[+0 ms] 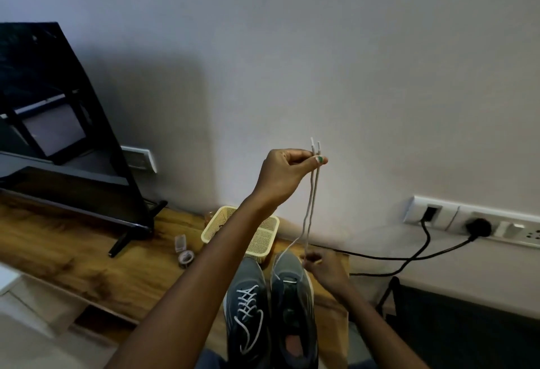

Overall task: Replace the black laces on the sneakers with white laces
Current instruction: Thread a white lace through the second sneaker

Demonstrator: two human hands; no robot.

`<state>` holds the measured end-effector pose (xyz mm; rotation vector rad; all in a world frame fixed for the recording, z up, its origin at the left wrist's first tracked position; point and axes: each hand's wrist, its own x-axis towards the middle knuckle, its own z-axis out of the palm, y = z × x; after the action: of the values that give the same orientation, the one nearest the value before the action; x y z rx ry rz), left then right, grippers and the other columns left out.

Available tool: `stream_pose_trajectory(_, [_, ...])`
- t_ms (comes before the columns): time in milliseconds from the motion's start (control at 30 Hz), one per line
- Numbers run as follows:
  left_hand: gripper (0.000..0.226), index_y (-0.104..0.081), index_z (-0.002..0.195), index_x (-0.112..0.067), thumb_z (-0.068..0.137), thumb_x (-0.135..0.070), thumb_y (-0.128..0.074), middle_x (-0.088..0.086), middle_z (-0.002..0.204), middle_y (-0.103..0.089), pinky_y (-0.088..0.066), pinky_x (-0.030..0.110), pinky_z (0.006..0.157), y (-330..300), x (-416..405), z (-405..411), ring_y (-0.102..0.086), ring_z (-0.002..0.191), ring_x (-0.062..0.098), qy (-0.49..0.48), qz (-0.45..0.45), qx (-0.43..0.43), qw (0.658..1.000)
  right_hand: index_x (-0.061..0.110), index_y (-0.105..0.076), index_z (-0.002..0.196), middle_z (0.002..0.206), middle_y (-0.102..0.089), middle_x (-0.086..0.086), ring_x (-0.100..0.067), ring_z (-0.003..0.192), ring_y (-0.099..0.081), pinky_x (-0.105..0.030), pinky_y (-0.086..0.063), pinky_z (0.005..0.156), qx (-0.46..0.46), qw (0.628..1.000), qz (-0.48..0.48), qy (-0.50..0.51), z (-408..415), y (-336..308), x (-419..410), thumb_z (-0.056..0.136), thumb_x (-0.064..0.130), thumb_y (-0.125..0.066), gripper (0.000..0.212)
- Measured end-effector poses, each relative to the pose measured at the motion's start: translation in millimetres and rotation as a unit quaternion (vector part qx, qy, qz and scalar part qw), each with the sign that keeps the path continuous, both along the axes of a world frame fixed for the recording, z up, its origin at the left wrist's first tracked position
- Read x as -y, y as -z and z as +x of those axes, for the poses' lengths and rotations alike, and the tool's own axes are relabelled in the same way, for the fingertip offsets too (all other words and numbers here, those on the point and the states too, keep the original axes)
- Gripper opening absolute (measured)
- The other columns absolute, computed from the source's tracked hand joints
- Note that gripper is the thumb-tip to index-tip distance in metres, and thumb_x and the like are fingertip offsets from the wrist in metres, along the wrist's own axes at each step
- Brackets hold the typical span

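In the head view, the left hand (285, 173) is reaching up in front of the wall (350, 62), pinching both tips of a white lace (310, 208) together between thumb and fingers. The two plastic ends are poking out just above that pinch, and the two strands are hanging down below it, side by side. Well below the pinch, the right hand (323, 269) is holding the strands lower down with curled fingers; the exact grip there is blurred. From that lower hand one strand is running to the toe end of the right sneaker (292, 295), which is lying just beside and touching the hand, its eyelets showing no lacing apart from a pale bar near the toe.

Just left of that shoe, the left sneaker (248, 304) is sitting already laced in white, its loose ends trailing toward the viewer. Both shoes are resting on a wooden table (73, 252). Beyond the sneakers, under the raised forearm, a pale yellow basket (263, 237) is standing against the wall. Further left of the grip, a television (58, 120) is standing on the table. To the right of the lower hand, black cables (409, 257) are running to a wall socket strip (479, 225).
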<state>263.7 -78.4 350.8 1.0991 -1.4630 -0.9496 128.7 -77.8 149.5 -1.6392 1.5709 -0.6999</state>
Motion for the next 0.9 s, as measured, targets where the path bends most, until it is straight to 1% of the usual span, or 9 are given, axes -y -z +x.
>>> stream_pose_trajectory(67, [0.018,-0.075,0.099,-0.013,0.085,-0.022,-0.070,-0.005,0.097,-0.074,-0.047,0.007,0.082,-0.8,2.8,0.8,-0.066,0.095,-0.002,0.001,-0.002,0.002,1.000,0.007,-0.073,0.094,0.098,-0.072,-0.009,-0.020,0.090,-0.065,-0.034,-0.051,0.080,-0.020,1.000,0.009,0.022,6.6,34.4,3.7,0.086,0.006,-0.065,0.011])
stream_pose_trajectory(133, [0.019,-0.075,0.101,-0.012,0.085,-0.022,-0.070,-0.004,0.098,-0.074,-0.048,0.009,0.084,-2.6,4.5,2.6,-0.066,0.095,-0.001,0.002,-0.004,0.003,1.000,0.010,-0.072,0.084,0.088,-0.072,-0.006,-0.022,0.085,-0.064,-0.031,-0.049,0.073,-0.037,0.998,0.025,0.036,12.3,54.2,5.1,0.086,0.010,-0.066,0.007])
stream_pose_trajectory(200, [0.020,-0.075,0.101,-0.011,0.085,-0.022,-0.070,-0.002,0.100,-0.074,-0.048,0.012,0.087,-3.2,6.3,5.1,-0.066,0.097,0.000,0.001,-0.005,0.008,1.000,0.022,-0.061,0.066,0.071,-0.063,0.003,-0.019,0.077,-0.060,-0.021,-0.041,0.062,-0.053,0.998,0.025,0.037,17.2,65.1,6.2,0.086,0.013,-0.067,0.023])
stream_pose_trajectory(300, [0.019,-0.075,0.101,-0.013,0.086,-0.022,-0.069,-0.004,0.100,-0.074,-0.048,0.011,0.086,-1.8,8.3,8.4,-0.066,0.096,-0.001,0.001,-0.007,0.016,1.000,0.025,-0.047,0.055,0.063,-0.055,0.004,-0.019,0.070,-0.056,-0.029,-0.034,0.059,-0.063,0.996,0.019,0.067,18.8,75.5,7.9,0.086,0.013,-0.067,0.039])
stream_pose_trajectory(400, [0.018,-0.075,0.101,-0.013,0.086,-0.022,-0.069,-0.005,0.099,-0.074,-0.048,0.008,0.083,0.4,9.1,8.9,-0.066,0.095,-0.002,0.005,-0.010,0.009,1.000,0.022,-0.044,0.063,0.068,-0.057,0.000,-0.020,0.070,-0.054,-0.030,-0.033,0.059,-0.054,0.992,0.038,0.111,18.3,83.8,8.1,0.093,0.016,-0.058,0.034])
stream_pose_trajectory(533, [0.018,-0.075,0.101,-0.011,0.087,-0.020,-0.068,-0.005,0.097,-0.074,-0.048,0.008,0.082,-1.6,8.2,9.0,-0.066,0.092,-0.003,0.000,-0.016,-0.012,1.000,0.013,-0.050,0.085,0.079,-0.066,-0.010,-0.026,0.071,-0.064,-0.036,-0.056,0.064,0.016,0.983,0.045,0.179,17.2,88.0,9.7,0.099,0.015,-0.045,0.014])
stream_pose_trajectory(633, [0.019,-0.074,0.101,-0.011,0.086,-0.021,-0.068,-0.004,0.098,-0.074,-0.049,0.009,0.083,-3.6,7.1,8.3,-0.066,0.092,-0.003,-0.001,-0.017,-0.010,1.000,0.017,-0.044,0.090,0.091,-0.065,-0.017,-0.032,0.083,-0.065,-0.044,-0.055,0.079,-0.001,0.988,0.037,0.148,14.1,89.8,8.2,0.096,0.009,-0.046,0.010])
stream_pose_trajectory(700, [0.019,-0.074,0.101,-0.011,0.086,-0.021,-0.068,-0.003,0.098,-0.074,-0.050,0.012,0.086,-4.5,6.5,8.5,-0.066,0.093,-0.001,-0.003,-0.020,-0.013,1.000,0.016,-0.045,0.090,0.091,-0.064,-0.017,-0.032,0.083,-0.064,-0.048,-0.055,0.077,-0.003,0.990,0.032,0.137,14.2,87.1,6.6,0.096,0.008,-0.046,0.009])
stream_pose_trajectory(900, [0.018,-0.073,0.099,-0.007,0.088,-0.018,-0.066,0.004,0.094,-0.074,-0.055,0.025,0.085,-12.0,3.9,12.2,-0.069,0.094,0.018,-0.025,-0.041,-0.043,0.998,0.014,-0.051,0.097,0.092,-0.058,-0.004,-0.018,0.084,-0.056,-0.027,-0.045,0.065,-0.029,0.998,0.060,0.021,3.9,60.3,7.7,0.089,0.007,-0.061,0.015])
